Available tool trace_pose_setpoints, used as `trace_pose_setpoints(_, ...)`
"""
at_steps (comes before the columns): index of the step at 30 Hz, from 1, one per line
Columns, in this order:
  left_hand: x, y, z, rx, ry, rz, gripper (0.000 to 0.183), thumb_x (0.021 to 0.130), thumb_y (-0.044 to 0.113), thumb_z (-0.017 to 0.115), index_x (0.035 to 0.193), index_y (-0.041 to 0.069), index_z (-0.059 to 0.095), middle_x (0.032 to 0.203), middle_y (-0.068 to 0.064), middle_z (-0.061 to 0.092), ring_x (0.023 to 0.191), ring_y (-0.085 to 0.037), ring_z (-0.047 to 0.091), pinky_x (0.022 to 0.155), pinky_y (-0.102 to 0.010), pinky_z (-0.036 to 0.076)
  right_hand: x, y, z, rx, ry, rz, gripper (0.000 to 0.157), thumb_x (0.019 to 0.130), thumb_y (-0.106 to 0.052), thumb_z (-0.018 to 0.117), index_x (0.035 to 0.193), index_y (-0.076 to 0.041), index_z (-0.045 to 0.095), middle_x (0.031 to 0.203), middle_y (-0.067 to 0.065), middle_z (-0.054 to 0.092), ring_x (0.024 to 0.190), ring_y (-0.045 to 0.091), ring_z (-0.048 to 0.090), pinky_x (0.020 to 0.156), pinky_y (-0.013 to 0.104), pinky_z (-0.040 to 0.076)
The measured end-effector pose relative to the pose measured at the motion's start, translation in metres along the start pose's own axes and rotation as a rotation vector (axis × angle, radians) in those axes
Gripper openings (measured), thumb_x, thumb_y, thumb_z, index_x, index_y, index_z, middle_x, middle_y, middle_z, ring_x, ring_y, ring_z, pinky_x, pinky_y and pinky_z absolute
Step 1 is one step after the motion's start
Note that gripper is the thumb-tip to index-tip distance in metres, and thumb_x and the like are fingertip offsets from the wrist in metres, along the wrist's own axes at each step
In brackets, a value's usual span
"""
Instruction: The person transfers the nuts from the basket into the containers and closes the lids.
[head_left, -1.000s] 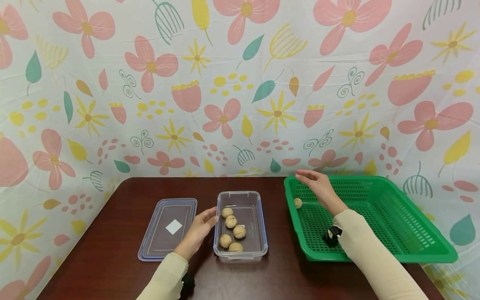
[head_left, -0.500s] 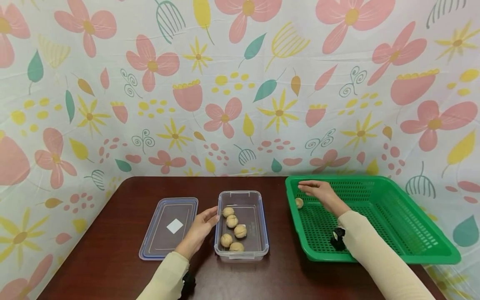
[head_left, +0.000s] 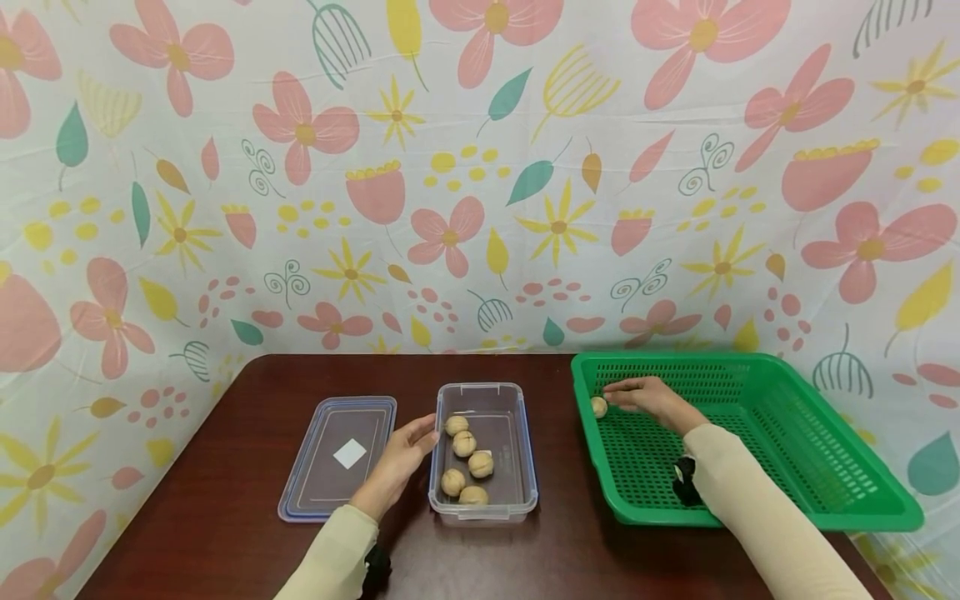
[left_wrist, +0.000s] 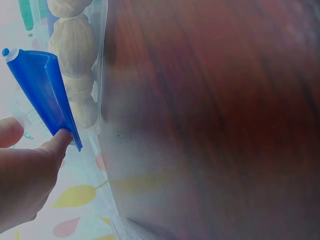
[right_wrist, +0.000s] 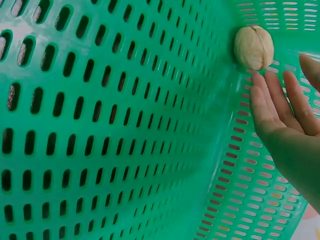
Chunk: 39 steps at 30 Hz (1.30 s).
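Observation:
My right hand (head_left: pixel 651 398) is inside the green plastic basket (head_left: pixel 896 508), close beside a lone walnut (head_left: pixel 598 407) near its left wall. In the right wrist view, extended, slightly bent fingers of the right hand (right_wrist: pixel 290 117) reach toward that walnut (right_wrist: pixel 254 47) and do not wrap round it; whether the tips touch is unclear. My left hand (head_left: pixel 400 462) rests against the left side of a clear plastic container (head_left: pixel 483 510) holding several walnuts (head_left: pixel 481 463). Up close, a fingertip of the left hand (left_wrist: pixel 30 175) touches a blue flap (left_wrist: pixel 42 90) on the container, thumb apart.
A clear lid with a blue edge (head_left: pixel 315 475) and a white square label (head_left: pixel 349 453) lies left of the container. Everything stands on a dark reddish-brown table (head_left: pixel 217 475). A flower-patterned cloth (head_left: pixel 450 108) hangs behind the table.
My right hand has lowered into the basket and come to the right side of the walnut. The left hand, container and walnuts stay in place.

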<state>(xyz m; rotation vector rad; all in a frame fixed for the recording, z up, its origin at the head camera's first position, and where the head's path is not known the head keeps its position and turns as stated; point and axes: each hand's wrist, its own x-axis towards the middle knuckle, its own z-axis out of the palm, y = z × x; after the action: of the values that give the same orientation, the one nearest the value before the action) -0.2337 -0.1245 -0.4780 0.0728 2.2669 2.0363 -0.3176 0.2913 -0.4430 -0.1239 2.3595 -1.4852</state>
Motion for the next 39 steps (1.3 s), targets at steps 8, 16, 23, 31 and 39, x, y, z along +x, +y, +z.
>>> trace_pose_setpoints(8,0.0,-0.003,-0.001,-0.008,0.002,0.004,0.045,0.098,0.005,0.052,0.14,-0.009,0.041,0.14,-0.029,0.045,0.128,-0.039,0.046,0.109,-0.053,0.032,0.001,0.001,0.005,-0.076,-0.021,0.013,0.045,0.095,-0.017,0.061,0.132,0.008,0.052,0.134,0.026,0.051,0.123,0.039,0.05,0.099,0.046,0.046)
trace_pose_setpoints(16,0.002,-0.004,0.0,-0.008,-0.009,0.016,0.046,0.099,0.006,0.051,0.139,-0.011,0.039,0.14,-0.03,0.043,0.128,-0.04,0.045,0.108,-0.054,0.033,0.001,0.001,0.012,-0.16,-0.079,0.032,0.054,0.088,-0.018,0.071,0.133,0.006,0.052,0.132,0.025,0.053,0.119,0.039,0.052,0.097,0.049,0.047)
trace_pose_setpoints(23,0.001,-0.004,0.0,-0.011,-0.002,0.011,0.045,0.098,0.005,0.051,0.139,-0.01,0.041,0.139,-0.03,0.045,0.128,-0.039,0.046,0.109,-0.053,0.033,0.002,-0.001,0.015,-0.24,-0.07,0.032,0.058,0.08,-0.021,0.079,0.129,0.003,0.058,0.127,0.023,0.057,0.114,0.037,0.055,0.093,0.051,0.048)
trace_pose_setpoints(31,0.001,-0.005,0.0,-0.008,-0.001,0.011,0.044,0.098,0.003,0.051,0.139,-0.01,0.042,0.139,-0.029,0.046,0.127,-0.039,0.047,0.109,-0.053,0.033,0.003,0.002,0.014,-0.211,-0.088,0.014,0.055,0.081,-0.019,0.078,0.127,0.004,0.059,0.126,0.022,0.058,0.114,0.038,0.055,0.094,0.053,0.047)
trace_pose_setpoints(39,0.002,-0.005,0.0,-0.007,0.0,0.01,0.044,0.098,0.003,0.051,0.139,-0.01,0.042,0.139,-0.03,0.046,0.127,-0.04,0.047,0.109,-0.053,0.033,0.003,-0.003,0.009,-0.183,-0.08,0.015,0.056,0.081,-0.025,0.079,0.127,0.001,0.06,0.126,0.019,0.059,0.116,0.037,0.054,0.097,0.055,0.044)
